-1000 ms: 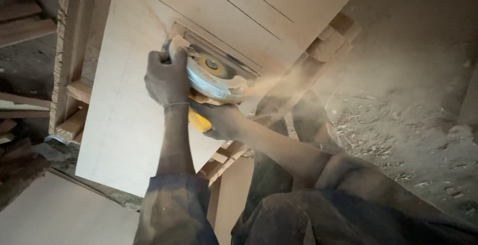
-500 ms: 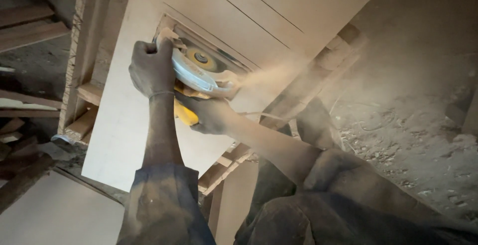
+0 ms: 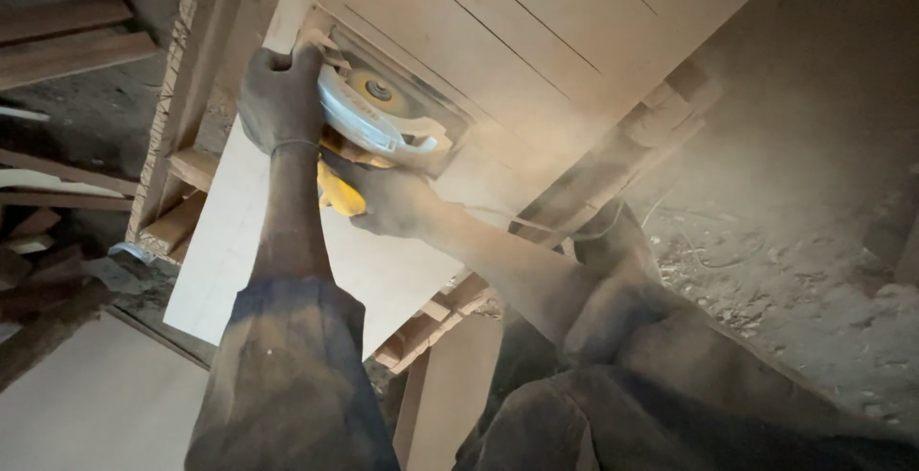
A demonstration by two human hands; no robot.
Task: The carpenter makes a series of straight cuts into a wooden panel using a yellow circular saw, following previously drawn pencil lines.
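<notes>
Your left hand [image 3: 280,98] wraps its fingers round the front grip of the circular saw [image 3: 378,117]; your right hand [image 3: 392,205] clasps its yellow handle. The saw rests on the pale board [image 3: 498,40].

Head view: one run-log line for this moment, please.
left hand: grips saw front | right hand: on yellow handle | circular saw: on pale board | dust in air

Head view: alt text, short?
Both hands hold a circular saw on a pale board: left hand on its front grip, right hand on the yellow rear handle. Dust drifts off; the floor is dirty.
</notes>
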